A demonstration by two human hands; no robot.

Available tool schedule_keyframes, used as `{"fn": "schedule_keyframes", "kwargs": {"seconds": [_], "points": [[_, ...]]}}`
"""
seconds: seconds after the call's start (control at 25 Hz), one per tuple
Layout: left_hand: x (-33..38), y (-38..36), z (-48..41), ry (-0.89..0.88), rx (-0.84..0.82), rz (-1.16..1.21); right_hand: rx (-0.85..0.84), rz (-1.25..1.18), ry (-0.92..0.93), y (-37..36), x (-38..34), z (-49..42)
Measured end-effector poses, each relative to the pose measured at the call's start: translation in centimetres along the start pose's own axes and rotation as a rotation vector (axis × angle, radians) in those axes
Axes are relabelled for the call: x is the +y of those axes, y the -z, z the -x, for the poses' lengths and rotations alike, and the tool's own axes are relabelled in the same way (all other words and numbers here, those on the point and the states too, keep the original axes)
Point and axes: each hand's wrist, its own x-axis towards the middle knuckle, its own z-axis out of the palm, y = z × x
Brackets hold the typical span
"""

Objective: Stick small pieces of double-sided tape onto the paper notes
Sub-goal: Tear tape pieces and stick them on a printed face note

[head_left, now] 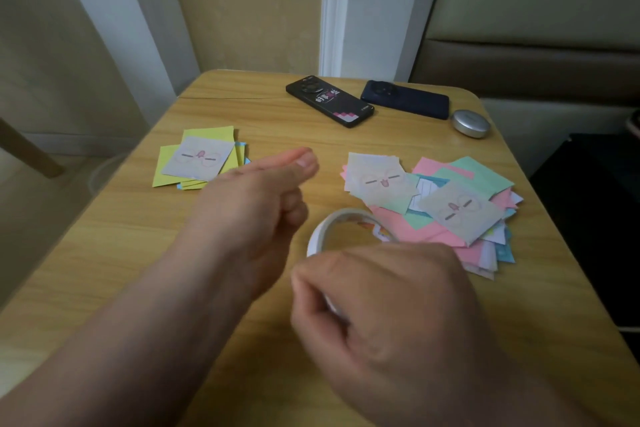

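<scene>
Tape roll sits nearest to you, upright in your right hand, whose curled fingers grip its lower side just above the table. Your left hand hovers beside it and a little farther out, with its fingers curled inward and the thumb lying along the top. Motion blur hides whether it pinches a bit of tape. Beyond the roll, on the right, lies a loose heap of notes in pink, green and white, some with a cartoon face. To the left, well apart from the heap, a neater stack of notes is mostly yellow. At the far edge lie a black phone, a dark blue phone and a small silver case.
</scene>
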Motion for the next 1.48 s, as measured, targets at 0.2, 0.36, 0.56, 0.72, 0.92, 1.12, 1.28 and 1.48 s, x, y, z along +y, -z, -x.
{"fn": "schedule_keyframes", "kwargs": {"seconds": [0.2,0.36,0.56,0.72,0.92,1.12,1.28,1.48], "points": [[1.7,5.1,0.0,0.023,-0.050,-0.118,0.055,-0.040,-0.321,2.5,3.8,-2.0],[1.4,6.0,0.8,0.092,-0.149,-0.237,-0.212,0.176,-0.522,2.6,8.6,-5.6],[1.6,5.8,0.8,0.074,-0.177,-0.261,-0.247,0.434,-0.539,-0.3,15.8,-10.7],[1.6,5.3,1.3,0.106,-0.219,-0.193,-0.348,0.516,-0.504,-1.7,17.2,-11.9],[1.1,5.3,0.8,0.094,-0.124,-0.163,-0.426,0.464,-0.548,-2.6,18.0,-11.1],[0.4,4.8,1.0,0.107,-0.130,-0.234,-0.343,0.315,-0.611,-2.6,19.0,-9.9],[0.0,4.8,1.5,0.161,-0.195,-0.318,-0.298,0.210,-0.642,-2.2,19.1,-9.0],[-0.4,4.7,1.5,0.159,-0.217,-0.344,-0.186,0.188,-0.714,-1.1,19.1,-8.0]]}}
